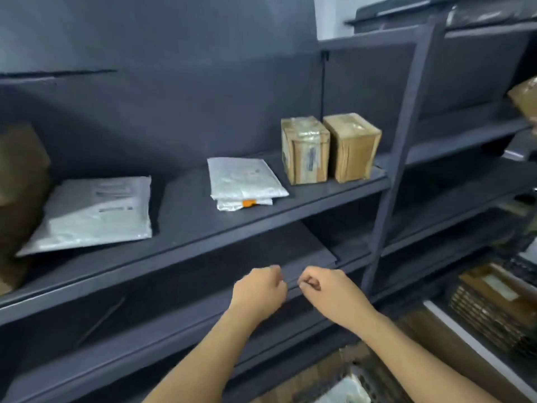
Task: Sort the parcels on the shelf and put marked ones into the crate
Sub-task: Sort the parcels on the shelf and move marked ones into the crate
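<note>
Parcels lie on the dark grey shelf (186, 228): a large white mailer (96, 213) at the left, and a smaller white mailer (244, 178) stacked on another with an orange mark (249, 203). Two taped brown boxes (305, 149) (351, 146) stand side by side at the right end. On the shelf below lies a dark flat parcel (308, 248). My left hand (258, 289) and my right hand (328, 286) are close together at its near edge, fingers curled and pinching it. A meshed crate (479, 312) holding brown parcels sits at the lower right.
A brown package (20, 181) stands at the far left of the shelf. A dark upright post (398, 158) separates this rack from another at the right, with a brown box (526, 97) at its edge. A white packet (345, 391) lies in a mesh container below my arms.
</note>
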`<state>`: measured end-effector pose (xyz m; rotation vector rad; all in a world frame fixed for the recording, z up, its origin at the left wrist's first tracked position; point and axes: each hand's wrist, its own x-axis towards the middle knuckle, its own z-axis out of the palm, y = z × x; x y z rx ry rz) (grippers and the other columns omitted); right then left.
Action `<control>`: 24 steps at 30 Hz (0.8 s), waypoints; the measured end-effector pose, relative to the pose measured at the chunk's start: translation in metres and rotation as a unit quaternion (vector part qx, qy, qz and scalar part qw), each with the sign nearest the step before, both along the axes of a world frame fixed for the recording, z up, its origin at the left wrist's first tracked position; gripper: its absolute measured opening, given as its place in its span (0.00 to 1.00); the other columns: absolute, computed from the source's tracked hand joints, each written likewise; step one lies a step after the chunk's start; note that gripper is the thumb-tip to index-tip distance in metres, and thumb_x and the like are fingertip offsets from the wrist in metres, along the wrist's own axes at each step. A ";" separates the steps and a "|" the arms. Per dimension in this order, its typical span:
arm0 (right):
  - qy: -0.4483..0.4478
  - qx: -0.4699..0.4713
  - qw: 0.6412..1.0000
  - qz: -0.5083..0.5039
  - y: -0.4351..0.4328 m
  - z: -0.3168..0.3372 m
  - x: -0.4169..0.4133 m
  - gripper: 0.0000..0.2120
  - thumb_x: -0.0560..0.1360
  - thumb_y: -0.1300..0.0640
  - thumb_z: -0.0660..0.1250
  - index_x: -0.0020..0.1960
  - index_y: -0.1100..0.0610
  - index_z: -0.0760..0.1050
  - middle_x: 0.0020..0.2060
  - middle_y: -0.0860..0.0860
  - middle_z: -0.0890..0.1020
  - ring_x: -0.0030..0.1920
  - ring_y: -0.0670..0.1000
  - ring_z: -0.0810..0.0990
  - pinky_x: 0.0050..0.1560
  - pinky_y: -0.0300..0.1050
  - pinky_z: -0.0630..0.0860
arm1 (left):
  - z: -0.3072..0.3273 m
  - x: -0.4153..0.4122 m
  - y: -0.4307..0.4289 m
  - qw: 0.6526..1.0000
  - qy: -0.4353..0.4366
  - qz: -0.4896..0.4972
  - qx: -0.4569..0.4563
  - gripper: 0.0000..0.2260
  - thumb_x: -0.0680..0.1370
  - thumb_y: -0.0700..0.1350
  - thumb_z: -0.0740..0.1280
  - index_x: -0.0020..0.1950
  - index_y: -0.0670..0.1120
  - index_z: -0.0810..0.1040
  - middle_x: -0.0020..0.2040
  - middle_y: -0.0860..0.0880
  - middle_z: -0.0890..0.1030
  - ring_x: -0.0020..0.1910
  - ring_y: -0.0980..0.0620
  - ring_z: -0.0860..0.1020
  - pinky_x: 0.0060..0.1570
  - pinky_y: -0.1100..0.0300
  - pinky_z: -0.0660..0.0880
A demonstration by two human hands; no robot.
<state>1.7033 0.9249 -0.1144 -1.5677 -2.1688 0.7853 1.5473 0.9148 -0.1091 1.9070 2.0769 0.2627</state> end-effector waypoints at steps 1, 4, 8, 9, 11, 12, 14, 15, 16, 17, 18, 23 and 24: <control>0.002 0.011 1.000 0.008 -0.002 0.017 -0.002 0.06 0.77 0.50 0.60 0.47 0.47 0.75 0.43 0.44 0.81 0.46 0.50 0.80 0.48 0.48 0.78 | 0.019 -0.008 -0.004 1.000 -0.003 0.008 0.015 0.12 0.76 0.46 0.55 0.54 0.49 0.76 0.53 0.47 0.81 0.51 0.42 0.78 0.48 0.56 0.72; 0.010 0.043 0.999 0.018 -0.003 0.061 -0.011 0.05 0.77 0.51 0.61 0.49 0.47 0.76 0.41 0.40 0.78 0.44 0.47 0.79 0.45 0.45 0.78 | 0.065 -0.031 -0.012 0.998 -0.020 0.029 0.061 0.10 0.76 0.47 0.56 0.52 0.50 0.76 0.48 0.50 0.81 0.47 0.46 0.78 0.45 0.57 0.73; 0.005 0.085 0.996 0.020 0.004 0.094 -0.030 0.05 0.76 0.51 0.64 0.50 0.47 0.76 0.42 0.41 0.78 0.46 0.45 0.78 0.48 0.43 0.76 | 0.092 -0.058 -0.018 0.994 -0.021 0.046 0.098 0.10 0.77 0.48 0.56 0.52 0.50 0.75 0.48 0.49 0.81 0.46 0.47 0.78 0.44 0.56 0.74; 0.004 0.093 0.995 0.022 0.007 0.096 -0.037 0.05 0.75 0.51 0.64 0.50 0.46 0.75 0.43 0.41 0.79 0.46 0.45 0.78 0.48 0.43 0.76 | 0.095 -0.065 -0.017 0.993 -0.024 0.050 0.103 0.10 0.77 0.48 0.56 0.53 0.50 0.75 0.49 0.49 0.81 0.46 0.47 0.78 0.45 0.56 0.74; -0.009 0.114 0.993 0.030 0.012 0.100 -0.051 0.06 0.75 0.50 0.65 0.52 0.47 0.75 0.48 0.42 0.79 0.48 0.45 0.78 0.48 0.43 0.76 | 0.096 -0.078 -0.013 0.991 -0.039 0.062 0.113 0.11 0.78 0.48 0.57 0.54 0.49 0.76 0.51 0.49 0.81 0.47 0.47 0.78 0.46 0.55 0.75; -0.021 0.126 0.991 0.034 0.016 0.101 -0.058 0.08 0.75 0.50 0.65 0.55 0.47 0.74 0.51 0.43 0.78 0.50 0.46 0.78 0.49 0.43 0.75 | 0.096 -0.085 -0.010 0.990 -0.049 0.069 0.115 0.11 0.78 0.48 0.57 0.54 0.49 0.76 0.51 0.49 0.81 0.48 0.47 0.78 0.47 0.55 0.76; -0.038 0.146 0.988 0.030 0.029 0.103 -0.073 0.13 0.76 0.49 0.65 0.59 0.48 0.73 0.56 0.44 0.76 0.55 0.47 0.77 0.50 0.43 0.73 | 0.097 -0.099 -0.001 0.989 -0.058 0.074 0.111 0.11 0.77 0.47 0.57 0.54 0.49 0.77 0.52 0.50 0.81 0.49 0.47 0.78 0.48 0.55 0.76; -0.045 0.152 0.987 0.026 0.036 0.103 -0.082 0.14 0.76 0.48 0.65 0.61 0.49 0.72 0.57 0.45 0.75 0.56 0.48 0.76 0.51 0.44 0.74 | 0.097 -0.108 0.004 0.989 -0.061 0.074 0.109 0.11 0.77 0.47 0.57 0.54 0.49 0.77 0.52 0.50 0.81 0.48 0.47 0.78 0.48 0.55 0.76; -0.054 0.156 0.986 0.020 0.045 0.103 -0.091 0.15 0.76 0.48 0.64 0.62 0.49 0.72 0.59 0.45 0.74 0.57 0.49 0.75 0.52 0.46 0.74 | 0.096 -0.117 0.011 0.989 -0.067 0.074 0.110 0.11 0.77 0.47 0.56 0.53 0.49 0.76 0.51 0.50 0.81 0.48 0.48 0.78 0.48 0.54 0.76; -0.067 0.163 0.984 0.015 0.054 0.103 -0.101 0.16 0.76 0.48 0.64 0.62 0.50 0.71 0.60 0.46 0.74 0.58 0.50 0.75 0.53 0.47 0.74 | 0.095 -0.127 0.019 0.988 -0.072 0.074 0.111 0.11 0.77 0.47 0.56 0.52 0.49 0.76 0.51 0.50 0.81 0.48 0.48 0.78 0.48 0.54 0.77; -0.076 0.170 0.982 0.009 0.064 0.101 -0.112 0.16 0.76 0.48 0.64 0.63 0.50 0.71 0.61 0.47 0.73 0.60 0.51 0.74 0.54 0.47 0.74 | 0.093 -0.139 0.026 0.988 -0.074 0.074 0.113 0.10 0.77 0.47 0.56 0.52 0.49 0.76 0.51 0.51 0.81 0.48 0.48 0.78 0.47 0.54 0.76; -0.158 0.202 0.967 -0.009 0.117 0.090 -0.174 0.23 0.76 0.49 0.64 0.69 0.53 0.65 0.66 0.50 0.71 0.64 0.56 0.70 0.58 0.51 0.72 | 0.092 -0.197 0.071 0.991 -0.078 0.049 0.099 0.10 0.76 0.47 0.57 0.52 0.51 0.77 0.51 0.52 0.81 0.48 0.49 0.79 0.50 0.54 0.77; -0.180 0.200 0.963 -0.014 0.126 0.086 -0.184 0.24 0.76 0.49 0.64 0.69 0.53 0.64 0.66 0.51 0.70 0.65 0.57 0.69 0.59 0.52 0.71 | 0.092 -0.208 0.079 0.991 -0.079 0.043 0.096 0.10 0.76 0.47 0.57 0.52 0.51 0.77 0.50 0.52 0.81 0.48 0.50 0.79 0.51 0.54 0.77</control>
